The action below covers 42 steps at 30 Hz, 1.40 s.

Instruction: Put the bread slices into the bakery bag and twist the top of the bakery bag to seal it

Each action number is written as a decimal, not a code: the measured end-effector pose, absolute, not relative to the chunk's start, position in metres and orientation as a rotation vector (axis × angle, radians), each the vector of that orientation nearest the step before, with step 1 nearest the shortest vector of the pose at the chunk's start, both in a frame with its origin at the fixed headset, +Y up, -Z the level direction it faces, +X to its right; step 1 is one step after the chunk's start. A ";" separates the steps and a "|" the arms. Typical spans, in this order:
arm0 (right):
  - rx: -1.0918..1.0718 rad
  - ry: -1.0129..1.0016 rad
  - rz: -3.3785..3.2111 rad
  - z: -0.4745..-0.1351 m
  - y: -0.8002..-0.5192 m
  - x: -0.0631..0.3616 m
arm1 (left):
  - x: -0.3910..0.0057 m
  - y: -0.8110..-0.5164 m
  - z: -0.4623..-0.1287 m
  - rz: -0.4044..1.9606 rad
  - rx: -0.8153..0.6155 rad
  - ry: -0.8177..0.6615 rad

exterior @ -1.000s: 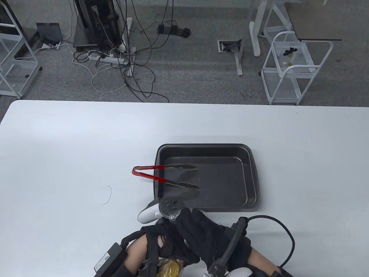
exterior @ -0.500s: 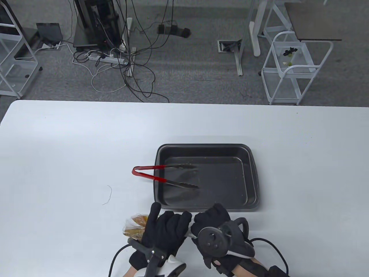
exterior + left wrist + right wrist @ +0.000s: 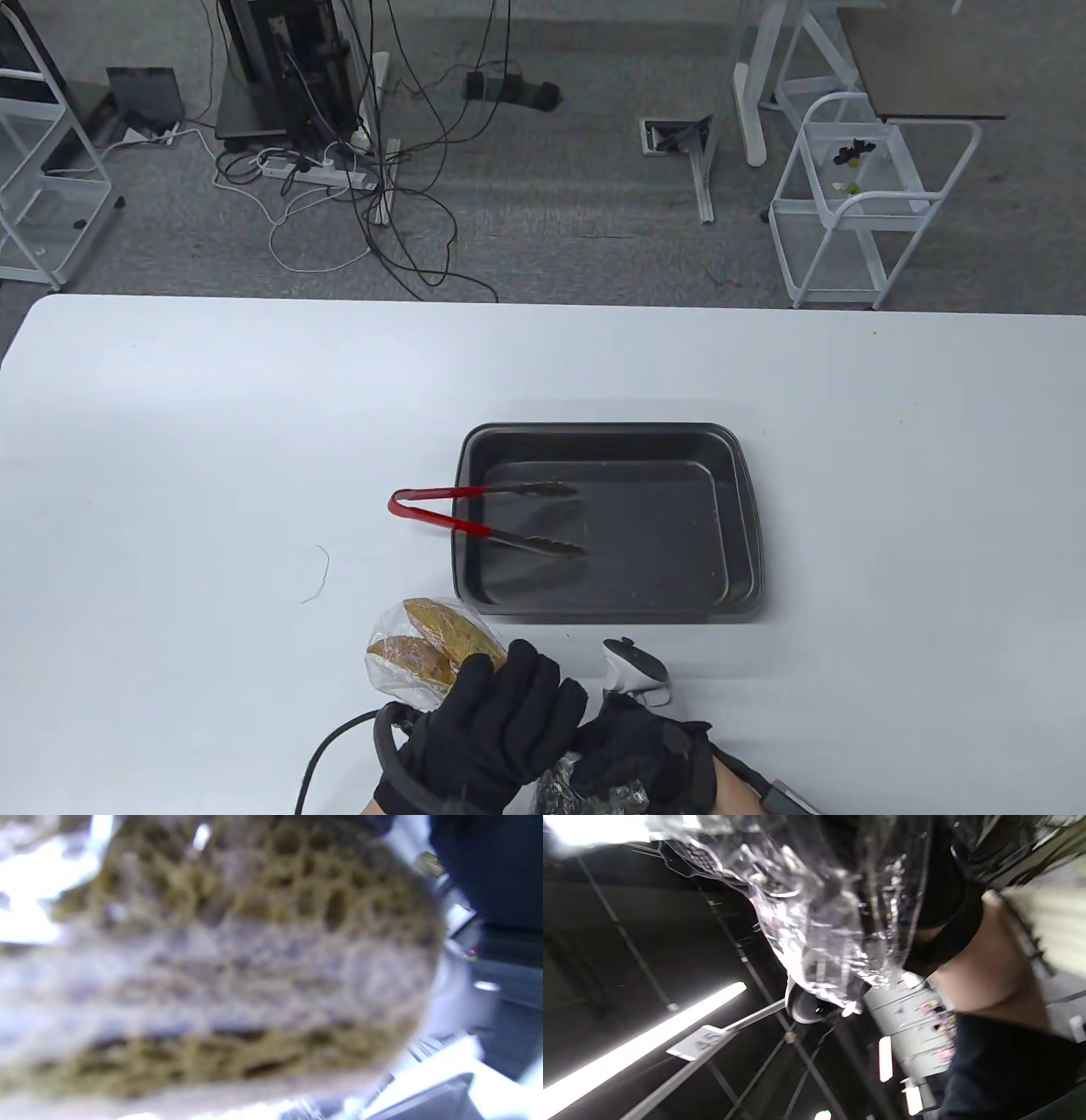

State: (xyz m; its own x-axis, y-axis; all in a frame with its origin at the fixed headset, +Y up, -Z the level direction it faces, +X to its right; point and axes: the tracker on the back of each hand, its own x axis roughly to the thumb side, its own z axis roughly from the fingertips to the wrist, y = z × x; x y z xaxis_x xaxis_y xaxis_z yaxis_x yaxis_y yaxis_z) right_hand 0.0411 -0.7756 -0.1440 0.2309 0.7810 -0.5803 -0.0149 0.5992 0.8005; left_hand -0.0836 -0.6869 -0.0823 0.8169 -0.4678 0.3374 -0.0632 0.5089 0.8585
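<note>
The bread [image 3: 437,641] is already inside the clear bag [image 3: 399,671], which sits at the near table [image 3: 170,441] edge, in front of the empty tray [image 3: 751,526]. The left hand [image 3: 488,739] curls over the bag's body; the right hand [image 3: 645,760] pinches the crinkled neck. The risk, as I judge it: squeezing the body while twisting could crush the slices, and thin film may slip from gloved fingers and unwind.

Clear bakery bag [image 3: 399,671] holds two bread slices [image 3: 441,638].
</note>
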 end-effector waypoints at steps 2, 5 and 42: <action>0.788 1.230 0.540 -0.133 -0.773 0.032 | -0.087 -0.683 -0.081 -0.218 1.047 -0.559; 0.789 1.228 0.460 -0.118 -0.769 0.026 | -0.091 -0.679 -0.077 -0.173 1.067 -0.508; 1.764 -1.187 2.540 -0.125 -0.677 0.041 | -0.093 -0.766 -0.180 1.398 -1.118 -1.016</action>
